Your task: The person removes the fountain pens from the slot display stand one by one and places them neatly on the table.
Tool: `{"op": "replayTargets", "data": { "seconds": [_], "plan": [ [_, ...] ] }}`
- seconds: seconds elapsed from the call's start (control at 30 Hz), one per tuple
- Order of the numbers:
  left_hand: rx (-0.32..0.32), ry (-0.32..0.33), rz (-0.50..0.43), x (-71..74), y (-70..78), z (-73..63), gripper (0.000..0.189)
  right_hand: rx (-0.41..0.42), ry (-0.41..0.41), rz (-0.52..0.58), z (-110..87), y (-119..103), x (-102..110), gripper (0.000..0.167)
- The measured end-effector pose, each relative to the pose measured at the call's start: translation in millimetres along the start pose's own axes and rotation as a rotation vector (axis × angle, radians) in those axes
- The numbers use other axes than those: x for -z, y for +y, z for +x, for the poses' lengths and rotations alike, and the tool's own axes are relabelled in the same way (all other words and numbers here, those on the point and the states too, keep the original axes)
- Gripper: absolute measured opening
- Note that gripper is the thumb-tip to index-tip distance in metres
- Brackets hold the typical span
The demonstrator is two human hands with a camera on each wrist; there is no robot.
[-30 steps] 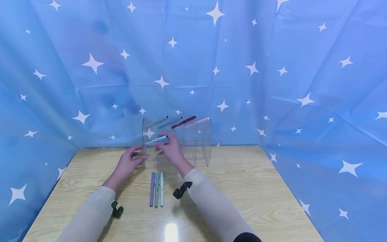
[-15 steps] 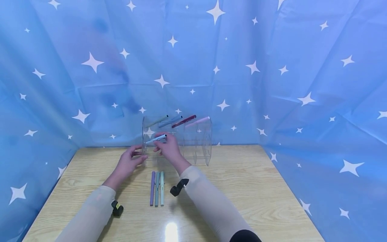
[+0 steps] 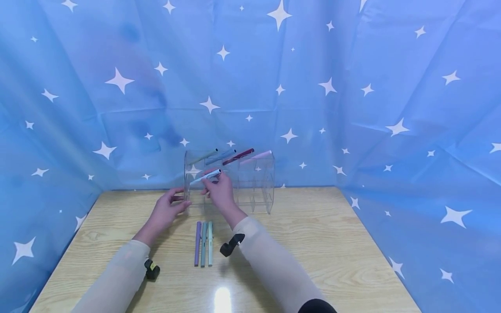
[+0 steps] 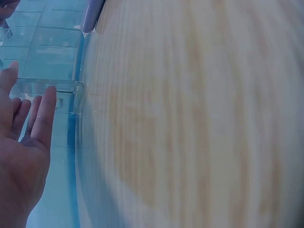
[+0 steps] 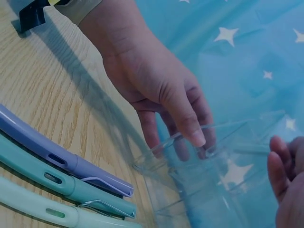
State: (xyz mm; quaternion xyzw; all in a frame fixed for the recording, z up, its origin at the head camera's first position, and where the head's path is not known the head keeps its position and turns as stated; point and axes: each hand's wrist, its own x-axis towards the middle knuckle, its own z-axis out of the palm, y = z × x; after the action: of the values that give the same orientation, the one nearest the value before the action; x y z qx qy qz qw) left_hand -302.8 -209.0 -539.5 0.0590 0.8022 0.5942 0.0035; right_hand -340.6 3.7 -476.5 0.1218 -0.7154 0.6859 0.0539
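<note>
My right hand (image 3: 221,191) pinches a pale blue pen (image 3: 209,175), slanted with its far end raised, at the left front of a clear acrylic pen rack (image 3: 268,187). In the right wrist view, that hand (image 5: 292,183) is at the right edge, and the pale pen (image 5: 251,148) shows faintly. My left hand (image 3: 165,213) rests against the rack's left side, thumb toward the front. Its fingers look mostly straight in the left wrist view. Along the rack's upper tier lie a green pen (image 3: 204,156), a blue pen (image 3: 221,157), a dark red pen (image 3: 238,157) and a lilac pen (image 3: 256,157).
On the wooden table (image 3: 332,243), in front of the rack, a purple pen (image 3: 197,244), a teal pen (image 3: 203,244) and a mint pen (image 3: 210,244) lie side by side. A blue star-patterned curtain (image 3: 250,87) stands close behind the rack.
The right hand shifts slightly left, then the pale blue pen rises a little and moves right, tilting more steeply. The left hand stays at the rack's side.
</note>
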Motion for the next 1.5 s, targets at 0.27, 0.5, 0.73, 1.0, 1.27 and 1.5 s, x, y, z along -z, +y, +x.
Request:
{"op": "replayTargets", "data": {
  "seconds": [0.27, 0.5, 0.73, 1.0, 1.27, 1.5],
  "plan": [
    [0.010, -0.001, -0.022, -1.6, 2.5, -2.5, 0.067, 0.109, 0.031, 0.071, -3.9, -2.9, 12.8, 0.028],
    [0.015, -0.008, -0.035, -1.0, 0.9, -1.2, 0.069, 0.123, 0.075, 0.138, -7.6, -9.5, 25.1, 0.041],
    [0.032, -0.006, -0.023, -1.0, -0.4, -0.6, 0.069, 0.123, 0.059, 0.076, -13.3, -9.3, 33.0, 0.056],
    [0.023, -0.006, -0.035, -0.8, 0.2, -2.0, 0.071, 0.081, -0.054, 0.141, -26.9, -8.5, 40.2, 0.069],
    [0.019, -0.007, -0.015, -1.4, -1.2, -1.8, 0.070, 0.040, -0.127, 0.113, -39.4, -6.8, 49.3, 0.063],
    [0.021, -0.007, -0.019, 0.1, 0.0, -0.9, 0.072, 0.027, -0.158, 0.099, -45.4, -4.8, 57.4, 0.070]
  ]
}}
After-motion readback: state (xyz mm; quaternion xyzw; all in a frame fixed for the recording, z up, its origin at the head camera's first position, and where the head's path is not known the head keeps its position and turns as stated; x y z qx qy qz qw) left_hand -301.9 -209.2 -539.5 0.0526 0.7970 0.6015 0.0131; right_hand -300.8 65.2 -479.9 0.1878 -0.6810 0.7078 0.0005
